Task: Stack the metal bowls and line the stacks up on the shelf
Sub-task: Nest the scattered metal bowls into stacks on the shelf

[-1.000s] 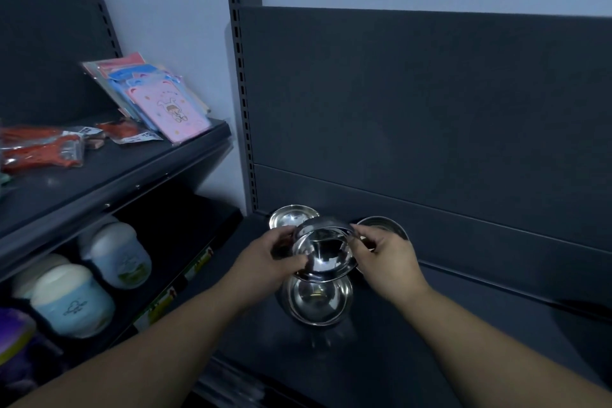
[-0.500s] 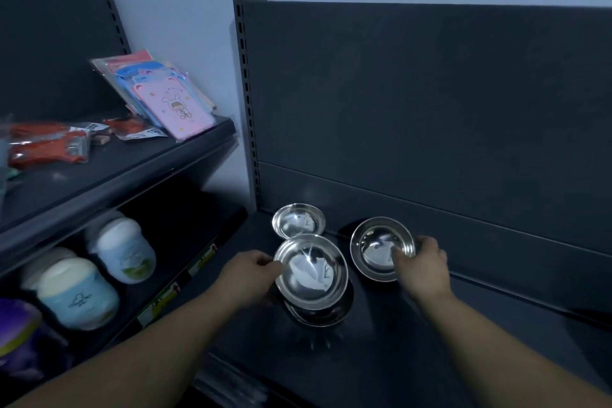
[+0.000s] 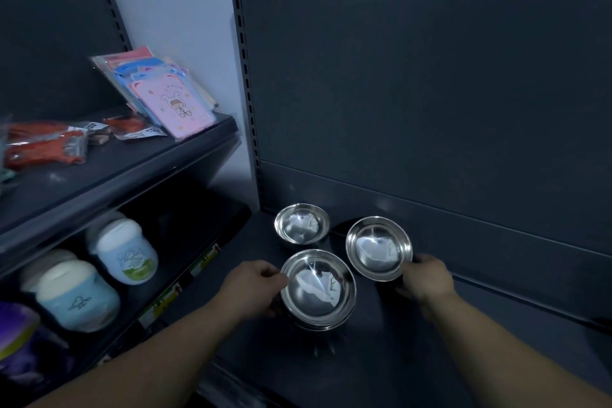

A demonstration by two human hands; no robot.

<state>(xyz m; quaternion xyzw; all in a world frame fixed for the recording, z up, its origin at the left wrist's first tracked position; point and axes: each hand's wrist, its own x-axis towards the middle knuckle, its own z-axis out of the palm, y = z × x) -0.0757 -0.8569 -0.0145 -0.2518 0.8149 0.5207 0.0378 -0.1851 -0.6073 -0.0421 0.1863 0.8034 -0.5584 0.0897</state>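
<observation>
Steel, shiny round tilted bowl (image 3: 378, 247) gripped at near rim by our right hand (image 3: 425, 278) | nested stack (image 3: 318, 290) lies leftward on dark shelf (image 3: 430, 341), pinched by left hand (image 3: 253, 285) | right nearer.

Dim, bluish light; glare on bowls (image 3: 318, 288); wide-angle bending and blur at edges.

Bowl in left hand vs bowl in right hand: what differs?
The left hand holds the near bowl, which sits nested on other bowls; the right hand holds the right bowl, tilted toward the camera. The near bowl lies closer to the shelf front edge. Both are shiny metal, open side up.
</observation>
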